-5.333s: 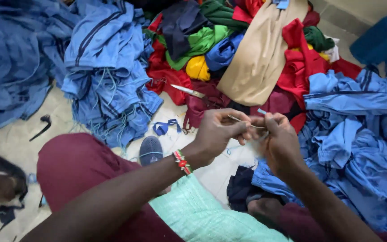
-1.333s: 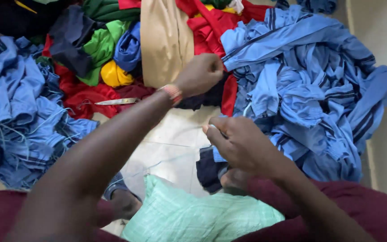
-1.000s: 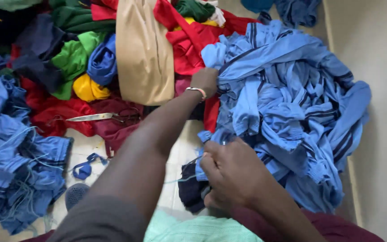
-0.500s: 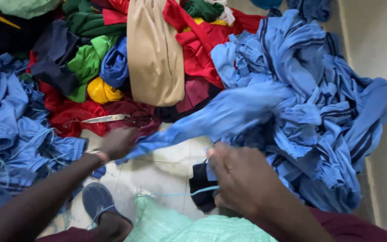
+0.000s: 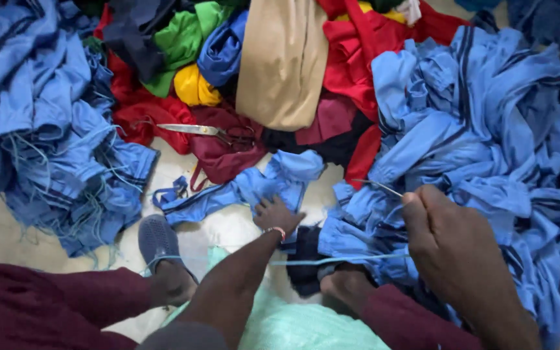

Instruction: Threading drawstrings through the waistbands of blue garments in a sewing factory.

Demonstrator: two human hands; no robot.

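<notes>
Under the left hand [image 5: 279, 214], blue garment [image 5: 241, 188] stretches leftward.

Blue cloth strip [image 5: 247, 188] now on floor

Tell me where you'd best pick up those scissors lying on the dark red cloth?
Take the scissors by the dark looped handles at their right end, coming from above. They lie flat on the maroon cloth, blades closed and pointing left, so the handles give the safest hold. Both the left hand and right hand are away from them.

head cam | looks steeply down | close over lap and floor [image 5: 228, 227]
</notes>
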